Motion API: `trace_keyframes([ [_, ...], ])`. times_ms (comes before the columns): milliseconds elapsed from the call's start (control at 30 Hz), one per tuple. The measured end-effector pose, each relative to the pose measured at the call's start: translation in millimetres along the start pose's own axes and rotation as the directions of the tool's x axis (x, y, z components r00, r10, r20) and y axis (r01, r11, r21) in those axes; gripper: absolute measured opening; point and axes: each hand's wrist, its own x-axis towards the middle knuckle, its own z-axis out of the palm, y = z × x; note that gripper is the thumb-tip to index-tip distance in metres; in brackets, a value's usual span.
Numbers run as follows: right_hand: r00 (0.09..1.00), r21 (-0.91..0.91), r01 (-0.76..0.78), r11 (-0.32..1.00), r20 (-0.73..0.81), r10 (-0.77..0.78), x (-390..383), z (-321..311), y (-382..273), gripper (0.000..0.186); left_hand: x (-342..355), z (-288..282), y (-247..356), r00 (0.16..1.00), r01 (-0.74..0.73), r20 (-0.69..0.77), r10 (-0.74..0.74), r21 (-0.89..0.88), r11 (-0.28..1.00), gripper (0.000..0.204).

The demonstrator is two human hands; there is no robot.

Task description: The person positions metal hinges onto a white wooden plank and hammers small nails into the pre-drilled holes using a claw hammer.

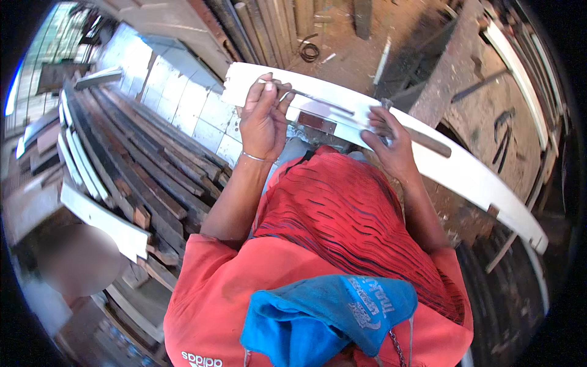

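A long white board (477,177) lies crosswise in front of me, with a cut recess holding a small brown piece (313,120). My left hand (264,116) grips a thin metal rod (315,99) near its left end, above the board. My right hand (385,139) is at the rod's other, motion-blurred end, its fingers curled; what they hold, if anything, is unclear. Just beside it a wooden-handled tool (431,142), apparently a hammer, lies along the board, its head partly behind my fingers.
Stacked timber planks (140,159) fill the left, where another person (58,312) is at lower left. A wooden bench (489,110) on the right carries pliers-like tools (502,137). Wooden posts (275,30) stand beyond the board, beside white floor tiles (189,110).
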Motion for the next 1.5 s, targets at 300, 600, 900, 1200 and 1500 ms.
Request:
trace_keyframes([
  [300, 0.934, 0.499, -0.09, 0.862, -0.257, 0.247, 11.2, 46.6, -35.4, 0.029, 37.6, -19.7, -9.5, 0.927, -0.189, 0.353, -0.125, 0.728, 0.659, 0.036],
  [600, 0.989, -0.082, -0.1, 0.992, -0.12, 0.09, 18.6, 72.8, -75.7, 0.029, 65.6, -12.3, 8.0, 0.332, -0.797, 0.811, -0.482, 0.514, 0.316, 0.023],
  [900, 0.908, -0.781, -0.321, 0.535, -0.415, -0.062, -14.7, -31.9, 48.3, 0.05, 81.3, -47.1, -35.8, 0.721, -0.076, 0.541, -0.434, 0.683, 0.726, 0.023],
  [1200, 0.938, -0.863, -0.344, 0.37, -0.297, 0.179, -35.2, -54.6, 46.9, 0.051, 59.9, -33.7, -66.6, 0.688, -0.036, 0.544, -0.48, 0.686, 0.726, 0.022],
  [1500, 0.759, -0.287, -0.526, 0.801, -0.582, 0.29, -89.3, -7.8, 24.2, 0.05, 55.8, -25.5, -59.8, 0.537, -0.271, 0.64, -0.549, 0.747, 0.607, 0.02],
])
